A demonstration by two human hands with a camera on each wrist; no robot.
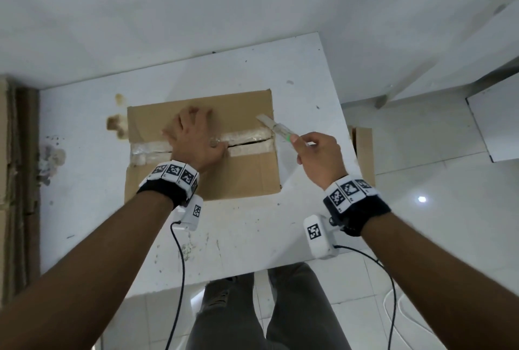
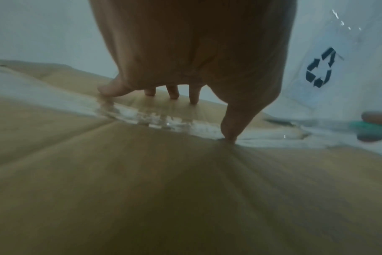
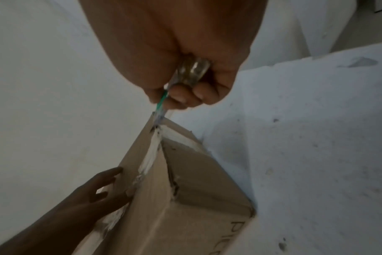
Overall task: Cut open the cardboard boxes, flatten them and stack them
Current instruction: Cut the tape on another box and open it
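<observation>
Head view, table [image 1: 252,237]: white, stained, carries the box
box [image 1: 247,170]: brown cardboard, mid-table, taped top seam split at right end
left hand [image 1: 193,136]: fingers spread flat, pressing box top on the tape
right hand [image 1: 317,156]: fist gripping cutter [image 1: 276,128], blade at seam's right end
print: partial "PIC" on box side, right wrist view; rest cut off

White stained table [image 1: 252,237]; tiled floor [image 1: 421,237]; white board [image 1: 494,122] leaning right.
</observation>
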